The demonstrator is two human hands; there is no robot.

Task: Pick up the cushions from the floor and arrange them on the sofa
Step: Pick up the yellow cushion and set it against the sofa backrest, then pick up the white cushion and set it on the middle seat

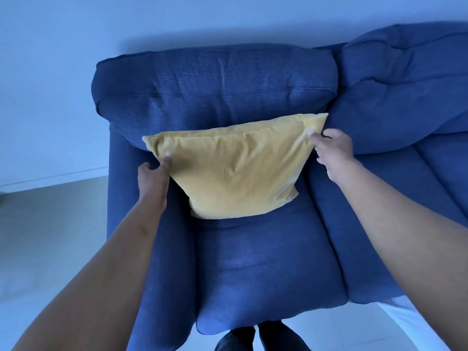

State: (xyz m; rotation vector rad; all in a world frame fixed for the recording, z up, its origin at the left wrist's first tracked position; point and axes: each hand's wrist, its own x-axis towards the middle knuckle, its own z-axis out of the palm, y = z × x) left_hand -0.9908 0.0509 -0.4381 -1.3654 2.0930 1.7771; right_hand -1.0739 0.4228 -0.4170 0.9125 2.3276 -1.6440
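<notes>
A yellow cushion [235,168] leans against the back cushion of the blue sofa [217,84], its lower edge resting on the leftmost seat. My left hand [153,173] pinches the cushion's upper left side, thumb on its front. At the upper right corner my right hand [331,148] grips the fabric. Both arms stretch forward over the seat.
The sofa's left armrest [162,249] runs beside my left arm. A second seat and back cushion [395,92] lie to the right. Pale floor [50,236] spreads on the left, below a white wall [50,72]. My dark trouser legs [258,338] stand at the seat's front edge.
</notes>
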